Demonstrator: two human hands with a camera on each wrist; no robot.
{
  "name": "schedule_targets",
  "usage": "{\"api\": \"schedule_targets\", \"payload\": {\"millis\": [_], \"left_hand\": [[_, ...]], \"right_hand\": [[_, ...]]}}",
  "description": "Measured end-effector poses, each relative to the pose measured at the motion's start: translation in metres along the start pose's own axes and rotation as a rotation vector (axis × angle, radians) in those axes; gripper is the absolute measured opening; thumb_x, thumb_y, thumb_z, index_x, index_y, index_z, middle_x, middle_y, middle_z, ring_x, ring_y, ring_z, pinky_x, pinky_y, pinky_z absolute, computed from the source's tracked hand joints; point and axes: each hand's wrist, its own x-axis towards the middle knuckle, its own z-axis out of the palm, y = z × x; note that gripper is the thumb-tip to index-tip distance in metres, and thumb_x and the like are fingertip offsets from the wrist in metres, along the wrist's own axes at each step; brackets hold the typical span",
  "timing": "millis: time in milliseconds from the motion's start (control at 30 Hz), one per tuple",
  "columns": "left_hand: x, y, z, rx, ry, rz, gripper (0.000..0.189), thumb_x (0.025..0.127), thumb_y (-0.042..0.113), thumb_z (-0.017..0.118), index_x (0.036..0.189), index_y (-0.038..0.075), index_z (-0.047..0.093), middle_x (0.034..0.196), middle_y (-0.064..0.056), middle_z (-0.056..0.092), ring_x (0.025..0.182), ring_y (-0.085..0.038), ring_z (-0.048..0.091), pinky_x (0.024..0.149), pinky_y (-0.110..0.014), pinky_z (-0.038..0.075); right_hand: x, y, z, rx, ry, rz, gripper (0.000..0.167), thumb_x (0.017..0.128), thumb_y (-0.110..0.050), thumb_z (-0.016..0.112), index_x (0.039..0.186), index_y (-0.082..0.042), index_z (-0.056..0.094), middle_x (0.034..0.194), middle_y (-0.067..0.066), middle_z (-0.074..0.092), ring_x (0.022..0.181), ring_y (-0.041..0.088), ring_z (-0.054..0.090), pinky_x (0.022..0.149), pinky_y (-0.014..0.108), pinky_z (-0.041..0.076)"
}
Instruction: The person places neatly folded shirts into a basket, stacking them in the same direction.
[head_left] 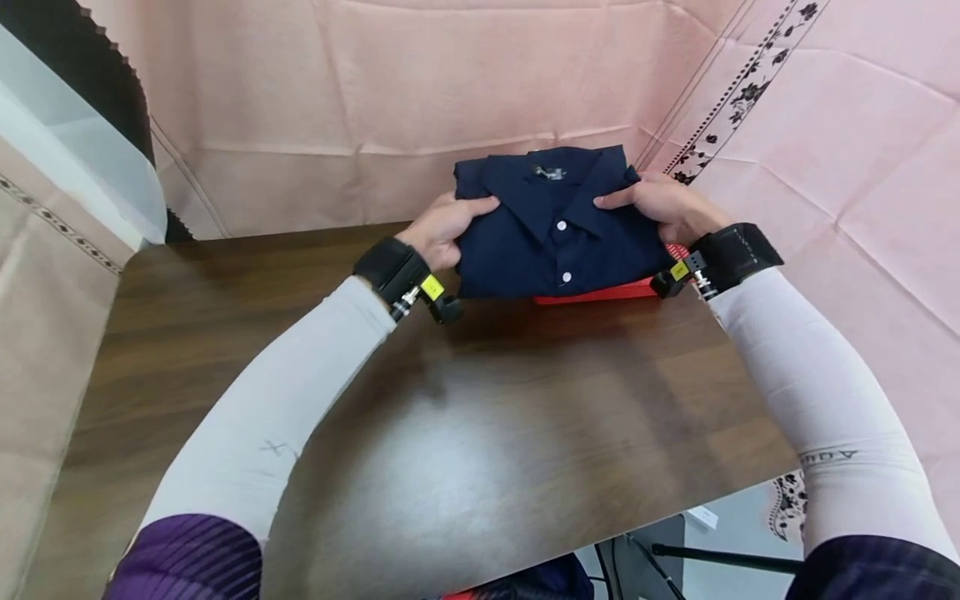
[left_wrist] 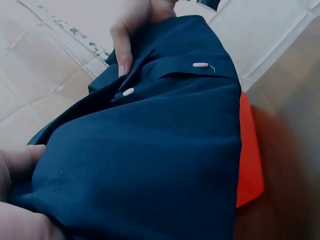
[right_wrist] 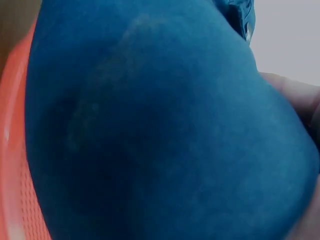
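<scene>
A folded navy shirt [head_left: 517,250] with a collar and white buttons is held up between both hands, collar at the far side. My left hand [head_left: 441,229] grips its left edge, thumb on top and fingers beneath. On the opposite edge, my right hand [head_left: 667,202] pinches the cloth near the collar, thumb also on top. Behind and below the shirt shows a red basket [head_left: 607,293], mostly hidden by the cloth. The left wrist view has the shirt front [left_wrist: 145,165] close up, with the basket's red side [left_wrist: 250,155] past its edge. Blue cloth [right_wrist: 165,125] fills most of the right wrist view.
The brown wooden table [head_left: 420,450] extends toward me and to the left. Pink cloth curtains [head_left: 480,83] hang along the back and right sides. Under the front edge are a dark stand [head_left: 727,560] and cables.
</scene>
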Motion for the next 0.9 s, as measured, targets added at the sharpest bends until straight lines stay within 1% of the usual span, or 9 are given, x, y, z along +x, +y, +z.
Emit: {"api": "schedule_targets", "payload": {"millis": [67,167,233,300,367,467,600,800,900], "left_hand": [[0.012,0.003,0.011,0.009,0.017,0.007,0.037,0.108,0.016,0.064,0.143,0.008,0.057,0.14,-0.007,0.066,0.117,-0.023,0.067,0.102,-0.038,0.056],[0.028,0.002,0.027,0.026,0.041,0.014,0.043,0.106,0.016,0.066,0.147,0.009,0.055,0.145,-0.006,0.064,0.125,-0.022,0.065,0.107,-0.037,0.054],[0.037,0.001,0.037,0.031,0.052,0.014,0.045,0.106,0.016,0.067,0.149,0.01,0.054,0.147,-0.005,0.063,0.128,-0.022,0.064,0.108,-0.036,0.053],[0.045,0.0,0.047,0.043,0.065,0.012,0.047,0.106,0.018,0.067,0.15,0.013,0.052,0.147,-0.003,0.063,0.128,-0.02,0.063,0.107,-0.034,0.053],[0.053,-0.001,0.055,0.046,0.057,0.022,0.048,0.106,0.018,0.067,0.151,0.013,0.051,0.149,-0.003,0.062,0.129,-0.02,0.063,0.108,-0.034,0.053],[0.064,-0.003,0.064,0.045,0.05,0.034,0.05,0.107,0.019,0.066,0.153,0.016,0.05,0.15,-0.002,0.06,0.131,-0.019,0.062,0.109,-0.033,0.052],[0.075,-0.011,0.068,0.034,0.042,0.037,0.052,0.108,0.021,0.064,0.157,0.019,0.047,0.154,-0.002,0.057,0.135,-0.02,0.059,0.111,-0.034,0.05],[0.087,-0.03,0.076,0.03,0.016,0.058,0.056,0.111,0.021,0.058,0.163,0.018,0.039,0.161,-0.005,0.05,0.144,-0.025,0.052,0.117,-0.038,0.045],[0.093,-0.037,0.082,0.036,0.024,0.086,0.062,0.111,0.022,0.057,0.167,0.017,0.031,0.168,-0.004,0.039,0.152,-0.024,0.041,0.123,-0.038,0.038]], "right_hand": [[0.001,-0.002,-0.011,-0.061,0.029,0.013,0.038,0.1,-0.027,0.076,0.126,-0.014,0.052,0.114,-0.006,0.064,0.099,0.012,0.065,0.087,0.031,0.059],[0.003,-0.002,-0.027,-0.165,0.08,0.023,0.043,0.101,-0.034,0.074,0.131,-0.016,0.049,0.129,-0.003,0.053,0.113,0.015,0.055,0.108,0.036,0.049],[0.005,-0.002,-0.035,-0.209,0.105,0.027,0.051,0.102,-0.035,0.072,0.141,-0.015,0.046,0.142,0.002,0.048,0.122,0.019,0.05,0.119,0.043,0.04],[0.008,-0.002,-0.043,-0.225,0.128,0.021,0.067,0.103,-0.034,0.07,0.157,-0.016,0.035,0.158,0.008,0.039,0.133,0.024,0.043,0.127,0.048,0.03],[0.011,-0.002,-0.049,-0.238,0.154,0.02,0.08,0.105,-0.033,0.067,0.167,-0.014,0.022,0.169,0.011,0.028,0.141,0.027,0.038,0.13,0.05,0.024],[0.016,0.0,-0.057,-0.257,0.185,0.024,0.087,0.106,-0.034,0.065,0.171,-0.01,0.011,0.176,0.011,0.016,0.15,0.028,0.03,0.131,0.05,0.02],[0.027,0.009,-0.063,-0.307,0.248,0.005,0.084,0.105,-0.034,0.066,0.167,0.001,0.02,0.174,0.016,0.019,0.153,0.032,0.029,0.131,0.05,0.021],[0.038,0.028,-0.071,-0.364,0.368,-0.075,0.091,0.103,-0.029,0.07,0.168,0.0,0.015,0.174,0.02,0.018,0.159,0.036,0.023,0.131,0.052,0.018],[0.042,0.035,-0.076,-0.374,0.414,-0.083,0.077,0.103,-0.027,0.071,0.161,0.003,0.03,0.169,0.024,0.027,0.155,0.037,0.03,0.129,0.052,0.024]]}}
